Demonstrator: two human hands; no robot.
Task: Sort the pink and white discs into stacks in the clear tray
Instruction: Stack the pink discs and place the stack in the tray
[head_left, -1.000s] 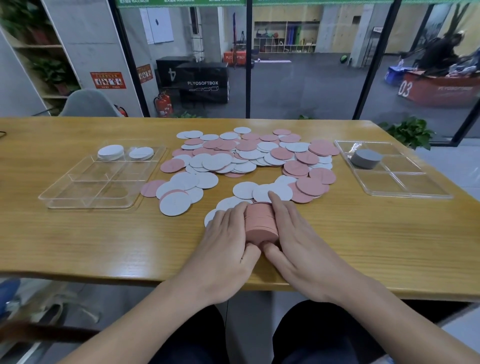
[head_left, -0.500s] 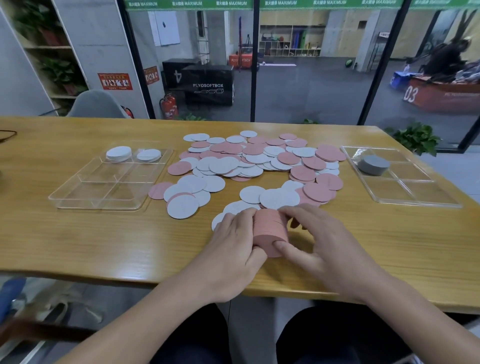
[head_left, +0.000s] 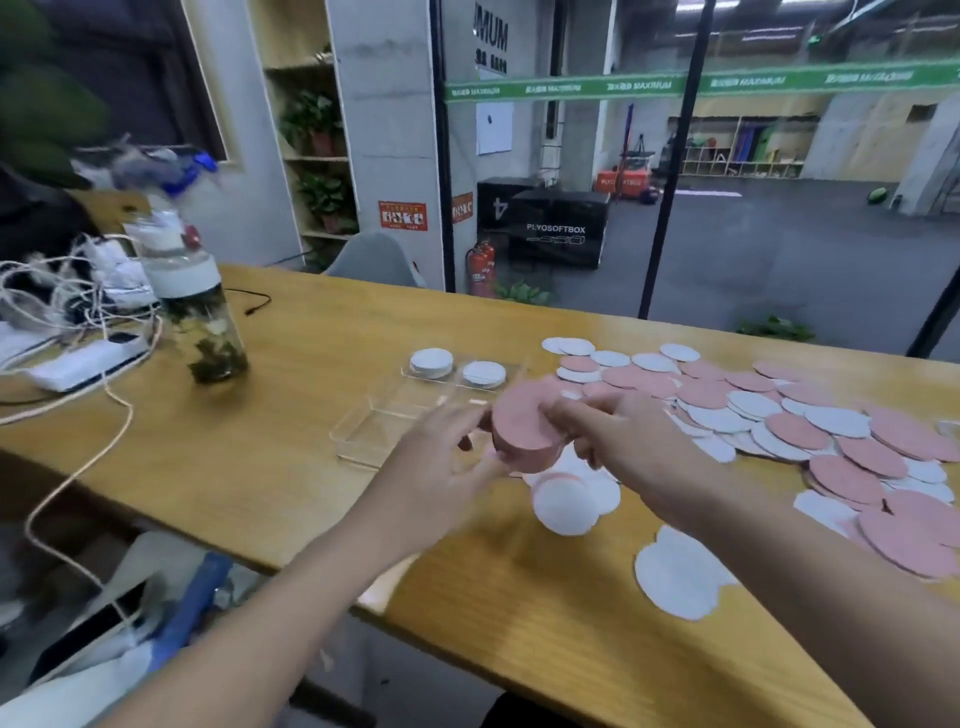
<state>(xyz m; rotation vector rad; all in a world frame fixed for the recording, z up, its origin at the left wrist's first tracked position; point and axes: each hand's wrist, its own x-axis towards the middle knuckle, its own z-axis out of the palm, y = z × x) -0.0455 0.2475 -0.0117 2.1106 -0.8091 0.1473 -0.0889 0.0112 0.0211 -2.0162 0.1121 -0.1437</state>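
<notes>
Pink discs, gathered into one thick stack (head_left: 524, 434), sit lifted off the bench (head_left: 260, 415) between both hands, just near-right of the clear tray (head_left: 379, 426). The left hand (head_left: 441, 457) curls its fingers around the stack's left and near side; the right hand (head_left: 618, 441) pinches it from the right, thumb and fingers over the top edge. Motion blur hides the exact finger placement.

The tray's two far compartments already carry white stacks (head_left: 432, 362), so a free compartment nearer the person looks like the target. To place the stack well, squeeze evenly from both sides so no disc slides out of the middle, keep it level, and lower it straight down inside one compartment rather than across a divider. Let the bottom disc touch the floor of the tray before loosening either hand, then draw the fingers up and out without dragging the top discs.

Loose pink and white discs (head_left: 779, 415) lie spread over the bench to the right, so more rounds remain.
</notes>
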